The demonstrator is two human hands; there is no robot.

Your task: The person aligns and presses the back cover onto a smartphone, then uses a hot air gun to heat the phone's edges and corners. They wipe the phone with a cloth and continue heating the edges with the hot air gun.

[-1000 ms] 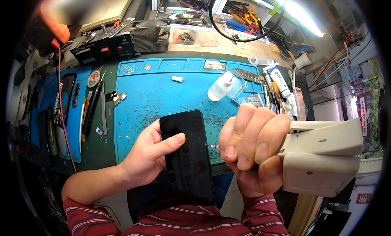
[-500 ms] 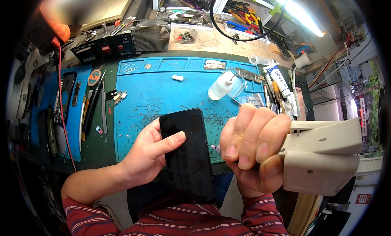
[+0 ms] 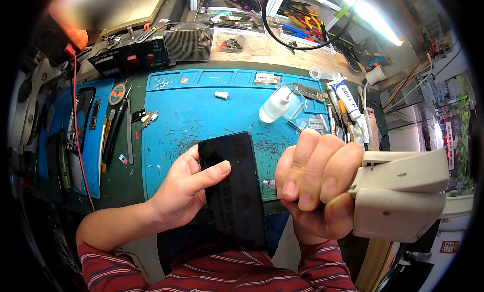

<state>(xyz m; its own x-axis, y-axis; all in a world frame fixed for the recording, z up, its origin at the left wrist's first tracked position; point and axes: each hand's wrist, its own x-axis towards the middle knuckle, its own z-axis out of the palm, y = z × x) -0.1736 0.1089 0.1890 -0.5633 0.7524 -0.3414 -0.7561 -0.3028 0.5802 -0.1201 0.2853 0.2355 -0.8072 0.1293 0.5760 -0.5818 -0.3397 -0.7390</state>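
My left hand [image 3: 189, 186] grips a black smartphone [image 3: 233, 196] by its left side, the thumb lying flat on the dark, glossy screen. Faint reflections show on the glass. My right hand [image 3: 315, 183] is wrapped round a beige dispensing gun [image 3: 401, 196] whose blocky body sticks out to the right. From the near-side fist a thin needle tip [image 3: 267, 182] with a pinkish hub points left at the phone's right long edge. The needle's end is at or very close to that edge; contact is too small to tell. My fingers hide the gun's front part.
Beyond the phone lies a blue work mat [image 3: 201, 115] with a white dropper bottle [image 3: 276, 106] and a small white nozzle cap [image 3: 222, 95]. A glue tube [image 3: 345, 98] and brushes lie at right. Tweezers [image 3: 129, 136] and phone parts lie left; tool trays [image 3: 234, 22] stand behind.
The phone and my right hand with the dispensing gun have shifted very slightly to the right in the picture. Reflections on the screen have changed; both grips are the same.
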